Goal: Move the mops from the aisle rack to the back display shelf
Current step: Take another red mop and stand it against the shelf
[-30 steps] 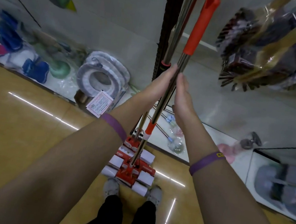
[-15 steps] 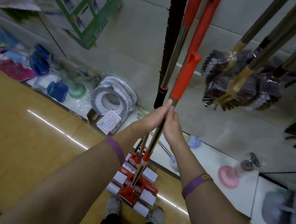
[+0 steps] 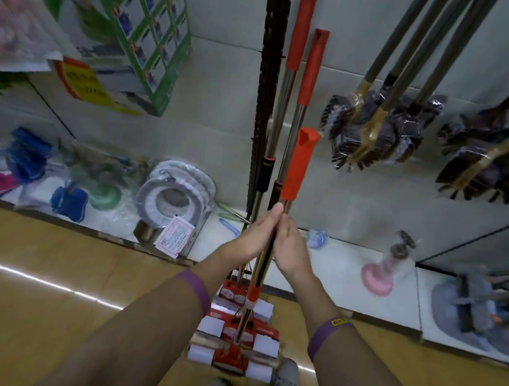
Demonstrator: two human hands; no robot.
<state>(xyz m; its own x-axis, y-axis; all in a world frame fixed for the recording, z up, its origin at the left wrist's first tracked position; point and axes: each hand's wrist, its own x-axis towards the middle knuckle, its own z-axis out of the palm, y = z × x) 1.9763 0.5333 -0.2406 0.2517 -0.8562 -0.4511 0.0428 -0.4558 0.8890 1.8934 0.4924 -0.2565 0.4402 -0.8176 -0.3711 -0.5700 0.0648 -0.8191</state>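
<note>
Both your hands are wrapped tight round one steel shaft: your left hand (image 3: 250,239) and your right hand (image 3: 293,250) meet thumb to thumb just under the red grip of the nearest mop (image 3: 298,166), which stands almost upright straight ahead of you. Its sponge head (image 3: 231,356) is down at six o'clock, on or just above the floor between your shoes; which of the two cannot be told. Holding high on the shaft with both hands looks like a way to steer a long, top-light pole and keep it from swinging into the stock. At twelve o'clock, the other two mops (image 3: 302,24) lean with their red ends against the black perforated upright (image 3: 268,65), heads stacked behind yours; the upright seems to be what keeps them from sliding sideways. At two o'clock, wrapped brushes (image 3: 371,133) hang head-down. Little writing can be read: the tag (image 3: 174,238) on the bagged ring-shaped covers at nine o'clock carries red print too small to make out, the yellow sign (image 3: 83,82) at ten o'clock is blurred, the red labels on the mop heads are illegible, and the yellow mark on your right wristband (image 3: 330,330) cannot be deciphered.
</note>
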